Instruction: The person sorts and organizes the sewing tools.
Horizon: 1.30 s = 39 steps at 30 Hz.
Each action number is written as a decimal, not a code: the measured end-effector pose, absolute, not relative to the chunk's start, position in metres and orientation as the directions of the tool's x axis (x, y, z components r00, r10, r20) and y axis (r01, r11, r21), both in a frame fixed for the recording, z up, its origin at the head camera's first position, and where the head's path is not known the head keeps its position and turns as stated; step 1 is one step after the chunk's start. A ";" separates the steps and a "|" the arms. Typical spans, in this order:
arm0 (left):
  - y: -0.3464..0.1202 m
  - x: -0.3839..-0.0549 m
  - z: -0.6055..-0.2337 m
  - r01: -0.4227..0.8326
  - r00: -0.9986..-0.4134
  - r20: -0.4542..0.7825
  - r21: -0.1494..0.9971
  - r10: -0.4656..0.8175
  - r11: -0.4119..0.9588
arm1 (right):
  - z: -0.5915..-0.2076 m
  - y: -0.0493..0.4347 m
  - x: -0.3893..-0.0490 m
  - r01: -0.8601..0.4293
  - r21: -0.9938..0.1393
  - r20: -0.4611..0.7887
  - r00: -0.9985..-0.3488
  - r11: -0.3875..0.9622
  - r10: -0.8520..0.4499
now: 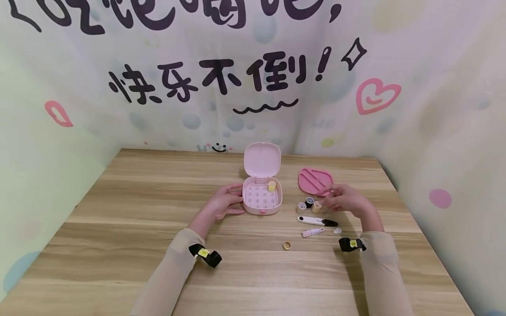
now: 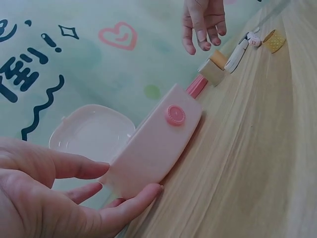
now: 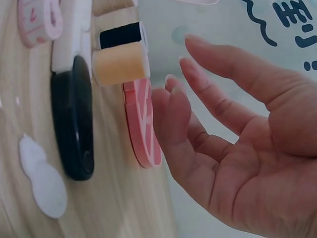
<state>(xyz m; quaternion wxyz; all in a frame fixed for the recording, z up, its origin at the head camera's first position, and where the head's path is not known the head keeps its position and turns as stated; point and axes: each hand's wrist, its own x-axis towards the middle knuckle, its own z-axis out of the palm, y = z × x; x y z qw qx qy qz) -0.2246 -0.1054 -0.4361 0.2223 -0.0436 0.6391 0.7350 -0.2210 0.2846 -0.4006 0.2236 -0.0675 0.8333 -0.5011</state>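
My left hand (image 1: 225, 202) rests against the left side of an open pink sewing box (image 1: 262, 211), fingers fairly straight, thumb low near the front. A yellow thread spool (image 1: 272, 186) stands on a peg in the box's back right part. My right hand (image 1: 348, 200) hovers with loosely bent fingers, holding nothing, beside a peach thread spool (image 3: 121, 64). Close to that spool stand a black thread spool (image 1: 309, 202) and a beige one (image 1: 301, 207). Behind them lies a pink slotted tray (image 1: 315, 181), near the right fingertips but apart from them in the right wrist view.
White-and-black thread snips (image 1: 316, 220) lie in front of the spools. Nearer me are a rolled measuring tape (image 1: 312, 232), a small white needle threader (image 3: 44, 183) and a gold dotted thimble (image 2: 273, 41). The box's raised lid (image 1: 262, 160) stands toward the printed cloth wall.
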 end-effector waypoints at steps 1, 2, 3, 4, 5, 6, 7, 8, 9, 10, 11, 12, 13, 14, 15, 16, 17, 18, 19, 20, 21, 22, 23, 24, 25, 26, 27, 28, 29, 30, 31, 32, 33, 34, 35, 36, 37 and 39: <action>-0.105 -0.225 -0.436 -0.385 -0.897 -0.351 0.919 0.270 -0.083 | -0.402 0.285 -0.220 0.110 -0.869 -0.304 -0.888 0.483 -0.344; -0.104 -0.225 -0.436 -0.388 -0.896 -0.354 0.918 0.269 -0.082 | -0.402 0.285 -0.220 0.110 -0.870 -0.305 -0.886 0.481 -0.348; -0.104 -0.225 -0.436 -0.390 -0.894 -0.357 0.917 0.269 -0.081 | -0.403 0.285 -0.220 0.109 -0.871 -0.305 -0.884 0.478 -0.354; -0.103 -0.225 -0.436 -0.392 -0.894 -0.360 0.917 0.266 -0.078 | -0.404 0.286 -0.219 0.113 -0.872 -0.308 -0.883 0.475 -0.354; -0.103 -0.225 -0.436 -0.393 -0.894 -0.361 0.916 0.266 -0.075 | -0.405 0.286 -0.219 0.114 -0.872 -0.309 -0.882 0.476 -0.355; -0.103 -0.225 -0.436 -0.391 -0.895 -0.360 0.917 0.265 -0.075 | -0.406 0.286 -0.219 0.116 -0.872 -0.311 -0.882 0.477 -0.354; -0.102 -0.225 -0.436 -0.388 -0.896 -0.357 0.919 0.264 -0.074 | -0.407 0.287 -0.219 0.112 -0.870 -0.311 -0.881 0.481 -0.357; -0.102 -0.224 -0.436 -0.385 -0.897 -0.356 0.920 0.260 -0.071 | -0.408 0.287 -0.219 0.113 -0.868 -0.313 -0.881 0.484 -0.356; -0.102 -0.224 -0.436 -0.381 -0.900 -0.352 0.922 0.256 -0.069 | -0.409 0.287 -0.219 0.117 -0.866 -0.316 -0.881 0.485 -0.352; -0.102 -0.224 -0.436 -0.378 -0.902 -0.351 0.924 0.252 -0.065 | -0.410 0.287 -0.219 0.119 -0.865 -0.318 -0.881 0.488 -0.349; -0.101 -0.223 -0.436 -0.372 -0.904 -0.346 0.926 0.250 -0.062 | -0.411 0.287 -0.220 0.117 -0.864 -0.318 -0.881 0.490 -0.350; -0.101 -0.223 -0.436 -0.366 -0.907 -0.342 0.929 0.245 -0.057 | -0.412 0.286 -0.220 0.117 -0.864 -0.319 -0.880 0.489 -0.352; -0.101 -0.223 -0.436 -0.366 -0.908 -0.344 0.929 0.241 -0.053 | -0.413 0.287 -0.220 0.114 -0.863 -0.318 -0.879 0.492 -0.354; -0.101 -0.222 -0.436 -0.365 -0.908 -0.344 0.930 0.238 -0.048 | -0.414 0.286 -0.221 0.120 -0.863 -0.321 -0.880 0.492 -0.350; -0.101 -0.222 -0.435 -0.364 -0.909 -0.344 0.930 0.236 -0.046 | -0.414 0.286 -0.221 0.125 -0.862 -0.325 -0.880 0.490 -0.346; -0.101 -0.222 -0.435 -0.365 -0.909 -0.345 0.930 0.235 -0.043 | -0.415 0.286 -0.222 0.123 -0.863 -0.323 -0.880 0.491 -0.348; -0.102 -0.222 -0.435 -0.362 -0.910 -0.343 0.931 0.235 -0.042 | -0.415 0.286 -0.222 0.121 -0.862 -0.323 -0.879 0.492 -0.351; -0.102 -0.222 -0.435 -0.364 -0.909 -0.345 0.931 0.235 -0.041 | -0.416 0.285 -0.222 0.119 -0.861 -0.323 -0.879 0.494 -0.351; -0.102 -0.223 -0.435 -0.365 -0.908 -0.346 0.930 0.235 -0.041 | -0.416 0.285 -0.223 0.120 -0.860 -0.325 -0.878 0.496 -0.351; -0.102 -0.223 -0.436 -0.364 -0.908 -0.346 0.930 0.236 -0.039 | -0.417 0.285 -0.223 0.124 -0.859 -0.327 -0.879 0.496 -0.348; -0.102 -0.223 -0.436 -0.363 -0.908 -0.344 0.931 0.238 -0.039 | -0.417 0.284 -0.224 0.120 -0.860 -0.326 -0.878 0.497 -0.351; -0.103 -0.223 -0.436 -0.360 -0.909 -0.341 0.932 0.241 -0.038 | -0.417 0.284 -0.224 0.119 -0.860 -0.326 -0.877 0.497 -0.354; -0.103 -0.224 -0.437 -0.359 -0.908 -0.340 0.933 0.243 -0.036 | -0.418 0.283 -0.225 0.123 -0.860 -0.329 -0.876 0.495 -0.354; -0.103 -0.224 -0.437 -0.361 -0.908 -0.342 0.932 0.243 -0.037 | -0.418 0.283 -0.225 0.129 -0.861 -0.332 -0.875 0.492 -0.351; -0.103 -0.224 -0.437 -0.360 -0.908 -0.341 0.932 0.245 -0.036 | -0.419 0.283 -0.225 0.134 -0.862 -0.335 -0.874 0.490 -0.351; -0.103 -0.224 -0.437 -0.359 -0.908 -0.340 0.933 0.246 -0.034 | -0.419 0.283 -0.226 0.136 -0.862 -0.336 -0.874 0.488 -0.351; -0.103 -0.224 -0.437 -0.359 -0.907 -0.340 0.933 0.247 -0.033 | -0.419 0.283 -0.226 0.139 -0.863 -0.338 -0.874 0.486 -0.350; -0.103 -0.224 -0.437 -0.360 -0.907 -0.341 0.933 0.247 -0.032 | -0.419 0.283 -0.226 0.142 -0.862 -0.339 -0.874 0.486 -0.348; -0.103 -0.224 -0.437 -0.359 -0.907 -0.341 0.933 0.246 -0.030 | -0.419 0.283 -0.227 0.143 -0.862 -0.341 -0.875 0.487 -0.345; -0.103 -0.224 -0.436 -0.360 -0.907 -0.342 0.933 0.245 -0.030 | -0.419 0.283 -0.227 0.145 -0.861 -0.341 -0.875 0.487 -0.343; -0.103 -0.224 -0.436 -0.359 -0.907 -0.341 0.933 0.246 -0.030 | -0.419 0.283 -0.227 0.145 -0.862 -0.340 -0.876 0.486 -0.342; -0.103 -0.224 -0.436 -0.360 -0.907 -0.342 0.933 0.246 -0.029 | -0.419 0.283 -0.227 0.146 -0.862 -0.341 -0.876 0.486 -0.340; -0.103 -0.223 -0.436 -0.361 -0.906 -0.343 0.932 0.246 -0.029 | -0.419 0.283 -0.227 0.147 -0.862 -0.341 -0.876 0.485 -0.341; -0.103 -0.223 -0.436 -0.360 -0.906 -0.342 0.932 0.248 -0.030 | -0.419 0.283 -0.227 0.145 -0.864 -0.339 -0.876 0.482 -0.344; -0.103 -0.223 -0.435 -0.361 -0.906 -0.343 0.932 0.249 -0.030 | -0.419 0.283 -0.227 0.146 -0.866 -0.339 -0.875 0.478 -0.346; -0.103 -0.223 -0.435 -0.363 -0.905 -0.345 0.931 0.249 -0.029 | -0.420 0.283 -0.227 0.147 -0.868 -0.338 -0.875 0.474 -0.347; -0.103 -0.223 -0.435 -0.363 -0.905 -0.345 0.931 0.249 -0.028 | -0.420 0.283 -0.227 0.148 -0.869 -0.338 -0.874 0.472 -0.349; -0.104 -0.223 -0.435 -0.365 -0.904 -0.347 0.931 0.249 -0.027 | -0.420 0.284 -0.227 0.143 -0.869 -0.337 -0.872 0.474 -0.355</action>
